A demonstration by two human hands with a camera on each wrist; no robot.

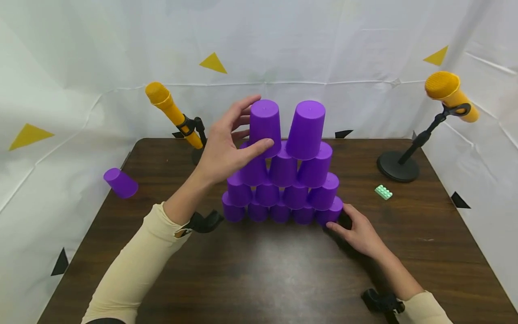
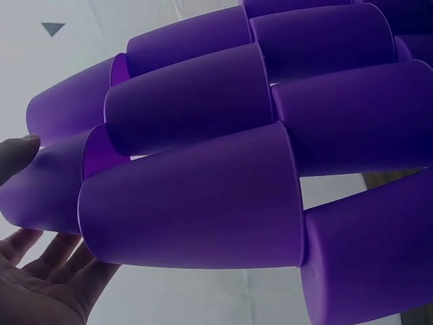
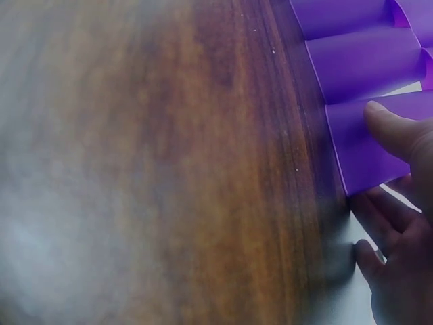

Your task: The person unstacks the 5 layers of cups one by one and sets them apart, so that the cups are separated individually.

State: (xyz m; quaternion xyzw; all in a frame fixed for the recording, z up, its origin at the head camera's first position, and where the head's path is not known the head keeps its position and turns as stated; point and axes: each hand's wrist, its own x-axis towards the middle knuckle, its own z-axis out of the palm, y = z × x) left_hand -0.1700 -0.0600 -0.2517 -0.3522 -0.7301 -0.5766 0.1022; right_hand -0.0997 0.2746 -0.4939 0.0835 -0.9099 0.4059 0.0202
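Note:
Upside-down purple cups form a stacked pyramid on the table, with two cups side by side in its top row. My left hand (image 1: 221,146) grips the top-left cup (image 1: 265,126), thumb across its front and fingers round its far side. In the left wrist view that cup (image 2: 47,186) sits between thumb and fingers, its rim against the cups (image 2: 193,200) below. Down at the base, my right hand (image 1: 361,231) holds the rightmost bottom cup (image 1: 331,213). The right wrist view has the thumb on this cup's (image 3: 362,152) front and the fingers at its outer side.
One purple cup (image 1: 121,183) stands apart near the left edge. Behind the pyramid's left is a yellow microphone (image 1: 174,112) on a stand; another yellow microphone (image 1: 451,95) is at the back right. A small mint-green toy brick (image 1: 383,192) lies right of the pyramid.

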